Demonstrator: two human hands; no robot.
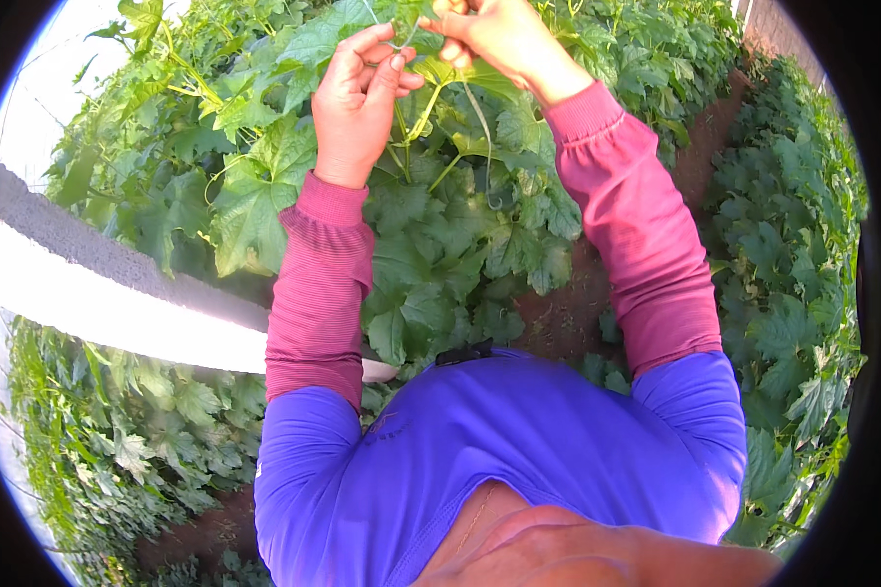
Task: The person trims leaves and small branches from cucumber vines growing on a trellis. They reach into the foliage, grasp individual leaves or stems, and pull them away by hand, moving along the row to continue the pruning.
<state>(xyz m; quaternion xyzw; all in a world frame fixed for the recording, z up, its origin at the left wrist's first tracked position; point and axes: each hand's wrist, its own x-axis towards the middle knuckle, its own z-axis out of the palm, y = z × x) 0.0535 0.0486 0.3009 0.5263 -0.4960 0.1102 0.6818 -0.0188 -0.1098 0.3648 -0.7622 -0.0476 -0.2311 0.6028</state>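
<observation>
At the top of the head view, my left hand (pixel 367 92) has its thumb and fingers pinched on a thin pale string (pixel 409 37). Close by on the right is my right hand (pixel 484 37), its fingers curled by the string and the top of a green vine; exactly what they pinch is partly cut off by the picture's edge. A loose pale string end or tendril (pixel 487 139) hangs below my right hand. Broad lobed leaves (pixel 253 209) and yellow-green stems (pixel 427 114) of the climbing plant surround both hands.
A thick concrete post or beam (pixel 117 293), brightly sunlit, crosses the left side up to my left sleeve. Another row of leafy plants (pixel 778 323) runs along the right, beyond a bare soil path (pixel 708 139). More plants (pixel 147 411) grow at the lower left.
</observation>
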